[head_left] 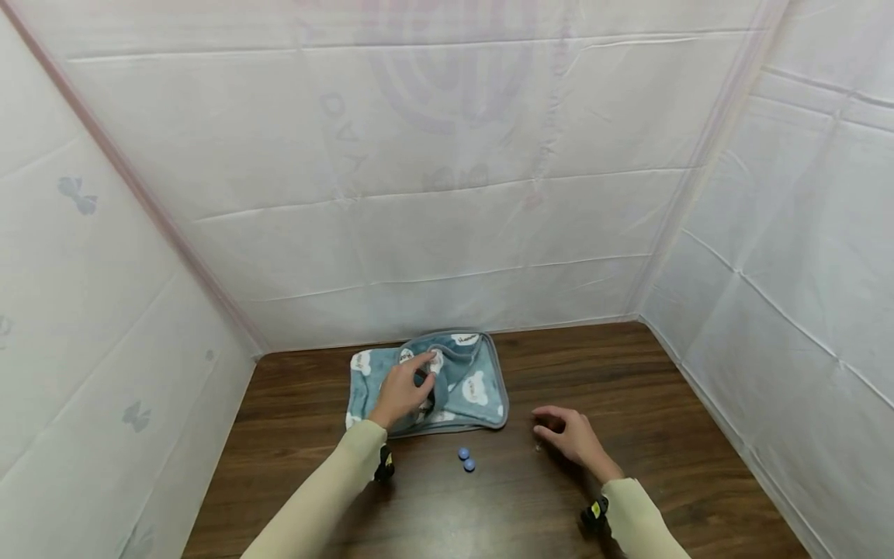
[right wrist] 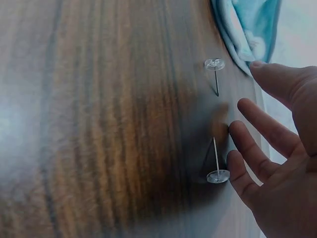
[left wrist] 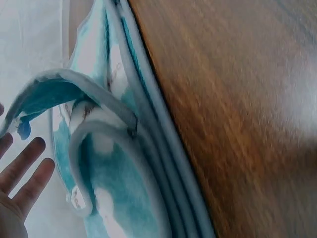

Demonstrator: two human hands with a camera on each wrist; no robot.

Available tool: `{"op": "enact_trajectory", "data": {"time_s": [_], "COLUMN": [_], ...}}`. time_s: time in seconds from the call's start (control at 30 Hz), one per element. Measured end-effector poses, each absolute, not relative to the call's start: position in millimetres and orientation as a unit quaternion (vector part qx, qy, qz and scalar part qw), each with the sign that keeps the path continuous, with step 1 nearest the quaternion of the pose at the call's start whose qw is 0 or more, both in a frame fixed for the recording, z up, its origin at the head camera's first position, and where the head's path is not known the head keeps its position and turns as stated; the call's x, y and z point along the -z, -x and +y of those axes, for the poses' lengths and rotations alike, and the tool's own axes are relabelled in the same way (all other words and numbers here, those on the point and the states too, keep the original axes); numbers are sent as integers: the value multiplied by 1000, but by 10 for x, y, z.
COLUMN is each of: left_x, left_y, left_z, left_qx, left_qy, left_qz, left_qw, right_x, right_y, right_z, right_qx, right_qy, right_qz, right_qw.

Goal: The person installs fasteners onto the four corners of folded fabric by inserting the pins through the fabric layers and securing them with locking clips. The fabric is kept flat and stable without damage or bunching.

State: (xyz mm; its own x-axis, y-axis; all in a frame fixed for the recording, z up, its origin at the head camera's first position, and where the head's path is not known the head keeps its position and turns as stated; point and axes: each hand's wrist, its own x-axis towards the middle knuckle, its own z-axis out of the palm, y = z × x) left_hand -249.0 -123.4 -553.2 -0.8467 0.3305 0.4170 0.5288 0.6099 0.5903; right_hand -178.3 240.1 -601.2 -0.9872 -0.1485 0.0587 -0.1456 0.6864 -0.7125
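A teal fleece blanket [head_left: 475, 388] with white bear shapes and grey edging lies folded in layers at the back of the table. My left hand [head_left: 405, 392] is over it and pinches a raised edge of the cloth, which arches up in the left wrist view. A small blue round piece [left wrist: 24, 129] shows at that raised part. To the right, my right hand [head_left: 574, 439] hovers low by the table, thumb and fingers apart, holding nothing. Two pins with clear round heads, one far pin [right wrist: 215, 65] and one near pin [right wrist: 218, 176], lie beside its fingers.
Two small blue round pieces, one [head_left: 464, 453] just behind the other [head_left: 469, 465], lie on the brown wooden table [head_left: 433, 520] in front of the blanket. White hanging sheets [head_left: 447, 233] enclose the table at the back and both sides.
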Motion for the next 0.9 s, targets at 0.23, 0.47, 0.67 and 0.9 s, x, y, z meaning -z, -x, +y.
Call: {"op": "enact_trajectory", "data": {"time_s": [0.23, 0.47, 0.67, 0.9], "left_x": [5529, 5563, 5606, 5677], "left_y": [2517, 2560, 2582, 2611], "left_z": [-1354, -1482, -1547, -1618], "left_qx": [346, 351, 350, 339], "left_qy": [241, 199, 192, 194], "left_qz": [-896, -909, -912, -917], "left_qw": [142, 101, 93, 75], "right_x": [6039, 6032, 6038, 6035], "right_y": [1711, 1666, 1631, 1614], "right_z": [2463, 2520, 2575, 2633], "right_qx": [385, 379, 381, 375], "right_qy": [77, 69, 64, 76], "right_qz": [920, 923, 922, 924], "right_qw": [-3, -2, 10, 24]}}
